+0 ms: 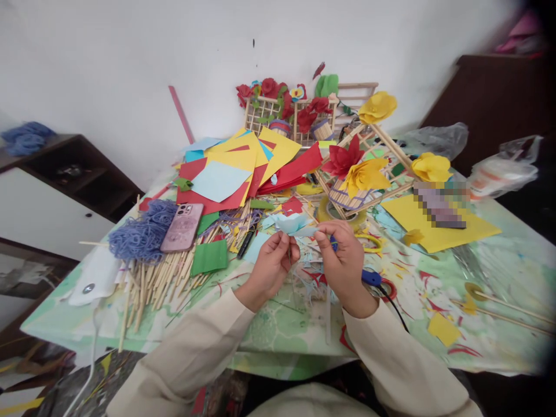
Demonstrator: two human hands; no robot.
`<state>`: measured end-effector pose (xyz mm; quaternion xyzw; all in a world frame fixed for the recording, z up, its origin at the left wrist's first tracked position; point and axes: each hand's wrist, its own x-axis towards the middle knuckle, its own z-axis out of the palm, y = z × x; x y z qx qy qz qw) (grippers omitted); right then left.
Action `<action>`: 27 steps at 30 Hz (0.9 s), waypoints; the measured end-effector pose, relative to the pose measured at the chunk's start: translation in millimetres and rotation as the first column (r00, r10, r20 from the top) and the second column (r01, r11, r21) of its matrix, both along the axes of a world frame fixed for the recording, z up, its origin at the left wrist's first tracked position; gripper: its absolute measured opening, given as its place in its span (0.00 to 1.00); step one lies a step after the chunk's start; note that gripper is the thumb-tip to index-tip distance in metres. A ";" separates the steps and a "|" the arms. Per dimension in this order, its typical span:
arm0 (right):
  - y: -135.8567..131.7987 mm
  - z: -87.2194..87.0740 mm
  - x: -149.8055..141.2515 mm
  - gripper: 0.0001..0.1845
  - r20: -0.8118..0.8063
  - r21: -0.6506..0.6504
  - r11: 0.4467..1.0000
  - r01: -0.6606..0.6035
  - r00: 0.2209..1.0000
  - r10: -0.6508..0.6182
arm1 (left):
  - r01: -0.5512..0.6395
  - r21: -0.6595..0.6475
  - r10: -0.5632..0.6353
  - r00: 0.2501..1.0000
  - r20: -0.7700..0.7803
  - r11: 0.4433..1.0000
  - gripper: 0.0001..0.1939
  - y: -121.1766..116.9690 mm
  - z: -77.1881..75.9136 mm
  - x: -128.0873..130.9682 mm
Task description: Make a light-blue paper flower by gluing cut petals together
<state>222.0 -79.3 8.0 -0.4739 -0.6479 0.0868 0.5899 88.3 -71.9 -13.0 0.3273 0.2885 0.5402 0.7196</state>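
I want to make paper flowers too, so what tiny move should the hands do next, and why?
Maybe the right hand could gently curl its end of the light blue paper while the left hand holds firm. Both hands already pinch it, and that end looks fairly flat, while the big yellow flower has curvy petals.

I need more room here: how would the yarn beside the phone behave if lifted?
The yarn will probably sag, being a heap of thin, loose strands. It looks airy, so likely light for its bulk. Stray loops might drag the sticks or phone beside it.
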 end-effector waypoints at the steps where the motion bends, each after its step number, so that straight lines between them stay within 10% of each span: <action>1: -0.3 0.5 0.2 0.07 0.004 0.000 1.000 -0.015 1.000 0.015 | 0.005 -0.002 -0.005 1.000 -0.010 1.000 0.12 0.1 -0.3 0.1; 27: -1.0 -3.0 -4.9 0.05 0.157 0.024 0.999 0.037 0.987 -0.040 | 0.017 0.062 -0.006 0.984 -0.176 0.998 0.12 -2.0 2.5 -1.8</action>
